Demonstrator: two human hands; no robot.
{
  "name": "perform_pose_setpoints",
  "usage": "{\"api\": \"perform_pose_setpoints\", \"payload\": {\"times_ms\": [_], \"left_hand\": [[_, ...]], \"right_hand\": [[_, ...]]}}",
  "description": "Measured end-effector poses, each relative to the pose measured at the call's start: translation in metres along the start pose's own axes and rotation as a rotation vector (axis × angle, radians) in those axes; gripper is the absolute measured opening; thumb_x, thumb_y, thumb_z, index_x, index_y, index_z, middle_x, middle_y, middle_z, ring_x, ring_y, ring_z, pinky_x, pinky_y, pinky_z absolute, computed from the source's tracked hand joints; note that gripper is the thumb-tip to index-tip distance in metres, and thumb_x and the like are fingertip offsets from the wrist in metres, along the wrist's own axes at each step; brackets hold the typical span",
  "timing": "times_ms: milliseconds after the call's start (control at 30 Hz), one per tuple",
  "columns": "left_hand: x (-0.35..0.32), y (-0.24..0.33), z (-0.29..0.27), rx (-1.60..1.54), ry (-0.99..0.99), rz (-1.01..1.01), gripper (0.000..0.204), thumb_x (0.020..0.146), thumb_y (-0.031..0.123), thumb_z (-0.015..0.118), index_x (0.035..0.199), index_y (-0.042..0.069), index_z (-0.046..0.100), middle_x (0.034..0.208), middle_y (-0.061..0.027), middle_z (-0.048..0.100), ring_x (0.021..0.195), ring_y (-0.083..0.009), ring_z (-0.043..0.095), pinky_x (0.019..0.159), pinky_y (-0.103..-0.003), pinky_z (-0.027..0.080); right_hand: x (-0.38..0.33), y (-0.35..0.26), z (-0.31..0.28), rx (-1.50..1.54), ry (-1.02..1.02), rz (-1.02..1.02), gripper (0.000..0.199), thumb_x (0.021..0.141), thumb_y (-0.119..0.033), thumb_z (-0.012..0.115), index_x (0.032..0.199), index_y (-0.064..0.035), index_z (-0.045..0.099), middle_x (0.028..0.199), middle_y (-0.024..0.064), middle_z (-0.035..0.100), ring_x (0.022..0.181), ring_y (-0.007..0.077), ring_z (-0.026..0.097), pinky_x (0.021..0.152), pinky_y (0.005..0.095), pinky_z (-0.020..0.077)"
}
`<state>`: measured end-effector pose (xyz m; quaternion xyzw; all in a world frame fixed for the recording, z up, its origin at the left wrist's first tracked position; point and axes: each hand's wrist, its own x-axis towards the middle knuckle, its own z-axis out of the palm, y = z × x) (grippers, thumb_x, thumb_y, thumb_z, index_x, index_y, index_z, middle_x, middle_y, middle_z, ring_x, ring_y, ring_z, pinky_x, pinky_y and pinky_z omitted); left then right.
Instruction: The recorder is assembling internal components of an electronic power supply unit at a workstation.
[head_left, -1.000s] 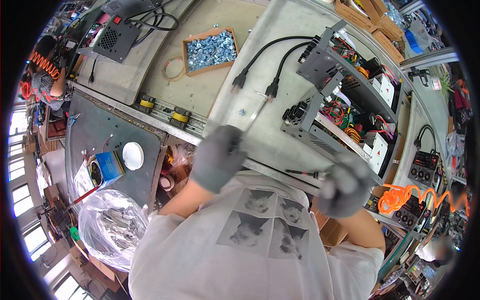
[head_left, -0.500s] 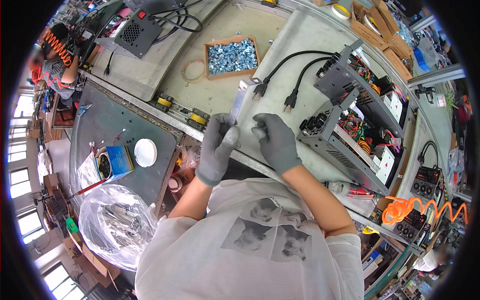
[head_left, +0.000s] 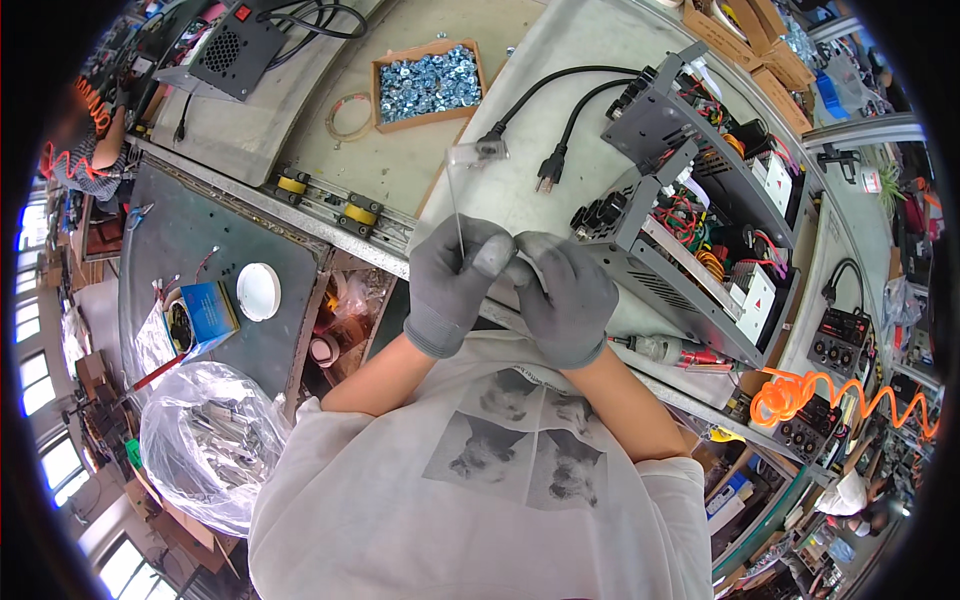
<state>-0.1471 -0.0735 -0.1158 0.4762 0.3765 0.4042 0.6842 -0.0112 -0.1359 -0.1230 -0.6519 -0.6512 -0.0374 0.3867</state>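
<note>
Both hands wear grey gloves and meet close together just above the person's chest, over the near edge of the bench. The left hand is clenched around a thin clear strip, pinching its lower end between thumb and fingers; the strip rises straight up from the fist and ends in a small clear tab that shows against the pale bench top. The right hand is curled with its fingertips pressed against the left hand's thumb, touching the same spot at the strip's base; whether it grips the strip itself cannot be told. Just right of the hands lies an open grey metal chassis full of coloured wiring, with two black power plugs lying on the bench beside the tab. Further up sits a cardboard tray of silvery nuts. To the left, a dark plate carries a white round lid and a blue box, and a clear plastic bag of metal parts sits below them.
</note>
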Motion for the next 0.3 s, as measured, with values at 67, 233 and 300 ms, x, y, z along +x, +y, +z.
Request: {"api": "perform_pose_setpoints", "payload": {"times_ms": [67,233,300], "left_hand": [[-0.002,-0.003,0.003,-0.012,-0.02,0.033,0.014,0.097,0.011,0.063,0.099,-0.002,0.06,0.079,-0.0087,0.069,0.071,-0.0123,0.065,0.071,-0.026,0.053],[-0.004,-0.013,-0.004,0.214,-0.073,0.162,0.041,0.098,0.042,0.062,0.096,0.001,0.055,0.079,-0.0016,0.055,0.073,-0.0098,0.05,0.071,-0.024,0.043],[-0.003,-0.019,-0.007,0.099,-0.094,0.151,0.064,0.092,0.066,0.054,0.095,0.002,0.053,0.083,-0.0009,0.046,0.076,-0.0122,0.041,0.073,-0.026,0.038]], "right_hand": [[-0.001,0.0,-0.001,0.048,0.0,0.013,0.037,0.072,-0.007,0.066,0.109,-0.0111,0.065,0.091,0.0055,0.068,0.068,0.0239,0.065,0.057,0.0343,0.051],[0.01,-0.002,-0.012,0.157,0.033,0.041,0.027,0.078,-0.008,0.068,0.105,-0.0107,0.066,0.086,0.0053,0.067,0.067,0.0239,0.065,0.057,0.0343,0.051],[0.017,-0.004,-0.015,0.239,0.061,0.083,0.024,0.08,-0.009,0.069,0.104,-0.0106,0.066,0.084,0.0051,0.067,0.067,0.0238,0.065,0.058,0.0345,0.0512]]}}
